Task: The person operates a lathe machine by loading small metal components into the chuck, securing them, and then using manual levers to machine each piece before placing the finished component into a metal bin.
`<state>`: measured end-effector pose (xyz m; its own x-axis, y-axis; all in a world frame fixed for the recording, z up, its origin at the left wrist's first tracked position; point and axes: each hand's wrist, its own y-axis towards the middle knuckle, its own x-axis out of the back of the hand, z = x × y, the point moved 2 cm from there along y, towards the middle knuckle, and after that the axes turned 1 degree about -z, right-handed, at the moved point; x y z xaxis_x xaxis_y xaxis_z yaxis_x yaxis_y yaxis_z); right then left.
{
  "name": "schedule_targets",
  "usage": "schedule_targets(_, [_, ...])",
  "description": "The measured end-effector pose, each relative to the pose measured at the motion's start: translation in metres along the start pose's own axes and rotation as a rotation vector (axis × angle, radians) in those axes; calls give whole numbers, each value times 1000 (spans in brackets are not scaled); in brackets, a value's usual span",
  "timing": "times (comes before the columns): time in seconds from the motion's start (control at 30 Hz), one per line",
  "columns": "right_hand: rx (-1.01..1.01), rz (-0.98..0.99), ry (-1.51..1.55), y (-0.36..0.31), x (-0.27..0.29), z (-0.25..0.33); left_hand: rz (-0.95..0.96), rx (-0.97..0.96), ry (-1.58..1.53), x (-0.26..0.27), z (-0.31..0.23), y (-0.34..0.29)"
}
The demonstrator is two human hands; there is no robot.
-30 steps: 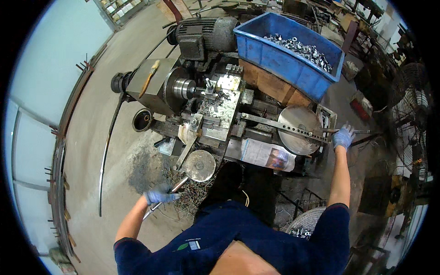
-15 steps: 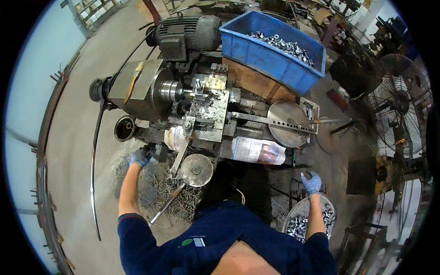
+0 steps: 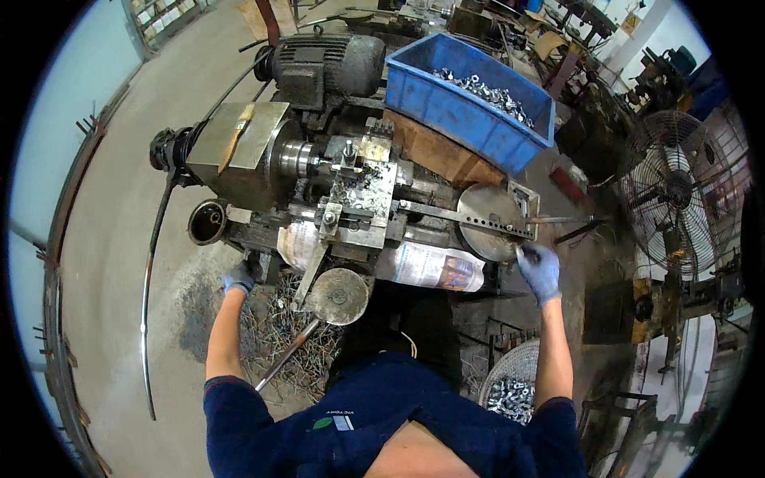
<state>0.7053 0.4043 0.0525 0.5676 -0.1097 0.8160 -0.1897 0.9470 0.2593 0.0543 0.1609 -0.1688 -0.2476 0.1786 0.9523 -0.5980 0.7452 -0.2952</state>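
Note:
My left hand (image 3: pixel 238 280), in a blue-grey glove, rests at the front left edge of a small lathe (image 3: pixel 358 195), beside a dark metal block. Its fingers curl round a part there that I cannot make out. My right hand (image 3: pixel 542 273), in a matching glove, is raised at the front right edge of a round metal disc (image 3: pixel 488 217). Its fingers are bent together, and whatever they hold is too small to name. The lathe's chuck (image 3: pixel 295 158) faces a tool carriage strewn with metal chips. A long drilled lever (image 3: pixel 446 213) runs from the carriage across the disc.
Behind the lathe, a blue bin (image 3: pixel 470 111) holds metal parts. A basket (image 3: pixel 510 370) of similar parts stands below my right forearm. A brush (image 3: pixel 237 137) lies on the headstock, printed paper (image 3: pixel 438 267) on the front. Thin scraps cover the floor; a fan (image 3: pixel 677 187) stands right.
My right hand has moved up from above the basket to the disc's edge, its fingers drawing together. My left hand has shifted slightly down and left. The whole view has tilted a little.

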Motion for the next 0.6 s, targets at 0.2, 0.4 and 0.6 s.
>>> schedule_targets(0.2, [531, 76, 123, 75, -48, 214, -133, -150, -247, 72, 53, -20])
schedule_targets(0.4, [988, 321, -487, 91, -149, 355, -661, 155, -117, 215, 169, -112])
schedule_targets(0.6, [935, 479, -651, 102, -184, 368, -629, 369, -90, 137, 115, -181])
